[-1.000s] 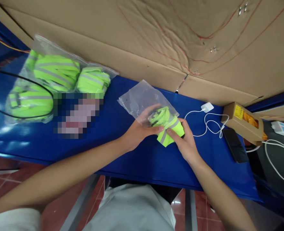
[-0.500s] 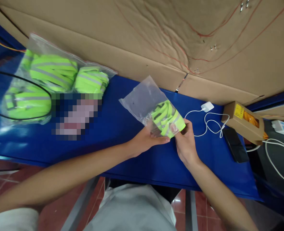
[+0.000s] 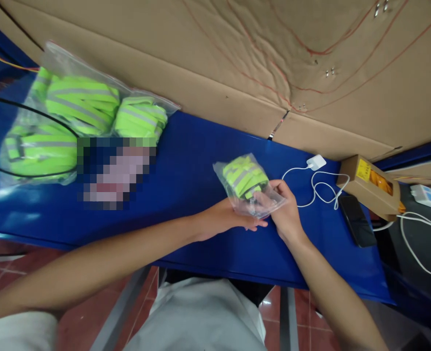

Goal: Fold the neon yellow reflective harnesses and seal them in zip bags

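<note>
A small clear plastic bag [image 3: 254,207] holds a folded neon-yellow strap bundle [image 3: 244,175] with grey stripes, above the blue table [image 3: 197,170]. My left hand [image 3: 233,214] is under the bag, its fingers partly hidden behind the plastic. My right hand [image 3: 283,204] grips the bag's right side, with some fingers seen through the film. Larger clear bags of similar neon bundles [image 3: 82,102] lie at the table's left.
A white charger [image 3: 316,162] with its cable, a black phone [image 3: 357,221] and an open cardboard box [image 3: 369,185] with orange contents are at the right. A cardboard panel [image 3: 208,63] stands behind. A black cable [image 3: 29,113] crosses the left bags.
The small bag has been turned over, so the neon bundle now sits at its upper left and the loose plastic lies toward my hands. My left hand has shifted slightly right.
</note>
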### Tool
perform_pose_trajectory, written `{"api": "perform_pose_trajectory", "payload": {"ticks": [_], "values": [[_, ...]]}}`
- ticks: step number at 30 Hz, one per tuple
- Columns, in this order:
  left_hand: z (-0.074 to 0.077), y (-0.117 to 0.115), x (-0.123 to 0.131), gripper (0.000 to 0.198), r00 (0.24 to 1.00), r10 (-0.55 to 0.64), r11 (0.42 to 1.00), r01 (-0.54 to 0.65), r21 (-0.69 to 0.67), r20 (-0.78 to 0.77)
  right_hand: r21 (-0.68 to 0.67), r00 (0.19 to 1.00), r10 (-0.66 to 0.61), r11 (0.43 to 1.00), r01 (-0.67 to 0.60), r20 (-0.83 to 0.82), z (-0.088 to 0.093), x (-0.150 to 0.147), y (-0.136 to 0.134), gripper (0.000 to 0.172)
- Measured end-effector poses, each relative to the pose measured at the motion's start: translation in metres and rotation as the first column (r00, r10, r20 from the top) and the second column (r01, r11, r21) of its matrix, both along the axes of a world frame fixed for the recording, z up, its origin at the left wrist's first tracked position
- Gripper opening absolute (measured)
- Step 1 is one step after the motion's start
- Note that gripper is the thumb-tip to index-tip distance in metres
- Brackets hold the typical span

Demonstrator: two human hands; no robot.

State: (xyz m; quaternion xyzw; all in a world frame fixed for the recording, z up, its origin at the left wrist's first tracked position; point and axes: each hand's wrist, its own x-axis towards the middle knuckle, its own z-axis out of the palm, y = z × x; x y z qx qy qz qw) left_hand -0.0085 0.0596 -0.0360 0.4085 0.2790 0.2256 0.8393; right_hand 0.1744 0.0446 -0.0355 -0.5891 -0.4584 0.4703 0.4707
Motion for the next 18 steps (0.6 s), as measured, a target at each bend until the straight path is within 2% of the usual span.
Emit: {"api": "perform_pose_trajectory", "payload": {"ticks": [3,5,6,7,9,10,11,12,13,14,15,16,18], "values": [[0.007,0.004,-0.009,0.063,0.987,-0.158,0.984,0.155,0.084,0.029,-0.075,0.997,-0.028,0.997,0.023,-0.065,0.001,-0.002,-0.001,0.044],[0.014,0.008,-0.022,0.068,0.969,-0.247,0.931,0.243,0.272,-0.023,-0.133,0.984,-0.021,0.991,-0.003,-0.175,0.005,0.001,0.000,0.040],[0.018,0.010,-0.030,0.064,0.974,-0.211,0.881,0.227,0.415,-0.085,-0.153,0.972,-0.012,0.988,-0.025,-0.236,0.007,0.003,0.000,0.039],[0.020,0.011,-0.036,0.058,0.985,-0.101,0.802,0.165,0.574,-0.142,-0.162,0.956,0.005,0.985,-0.054,-0.293,0.010,0.006,0.000,0.040],[0.023,0.012,-0.045,0.048,0.959,0.247,0.553,-0.020,0.833,-0.141,-0.158,0.916,0.070,0.977,-0.143,-0.394,0.016,0.012,-0.001,0.041],[0.023,0.013,-0.046,0.053,0.920,0.382,0.431,-0.091,0.898,-0.090,-0.146,0.890,0.121,0.968,-0.204,-0.441,0.019,0.014,-0.002,0.041],[0.022,0.013,-0.045,0.064,0.889,0.458,0.349,-0.144,0.926,-0.034,-0.132,0.856,0.182,0.952,-0.277,-0.484,0.022,0.017,-0.004,0.041],[0.021,0.014,-0.043,0.076,0.876,0.482,0.316,-0.179,0.932,0.005,-0.111,0.817,0.249,0.929,-0.354,-0.520,0.025,0.019,-0.006,0.042],[0.020,0.014,-0.040,0.087,0.878,0.479,0.327,-0.211,0.921,0.032,-0.085,0.781,0.315,0.902,-0.422,-0.540,0.027,0.021,-0.008,0.043],[0.019,0.014,-0.037,0.092,0.884,0.465,0.375,-0.252,0.892,0.055,-0.047,0.760,0.375,0.883,-0.468,-0.531,0.029,0.022,-0.010,0.044],[0.019,0.014,-0.034,0.093,0.890,0.449,0.447,-0.302,0.842,0.081,0.004,0.773,0.423,0.878,-0.478,-0.474,0.030,0.023,-0.012,0.043],[0.019,0.014,-0.031,0.090,0.892,0.438,0.528,-0.354,0.772,0.110,0.070,0.823,0.435,0.894,-0.442,-0.366,0.031,0.023,-0.013,0.040],[0.020,0.013,-0.028,0.078,0.899,0.414,0.674,-0.408,0.615,0.143,0.247,0.946,0.312,0.927,-0.283,-0.089,0.030,0.023,-0.013,0.036]]}}
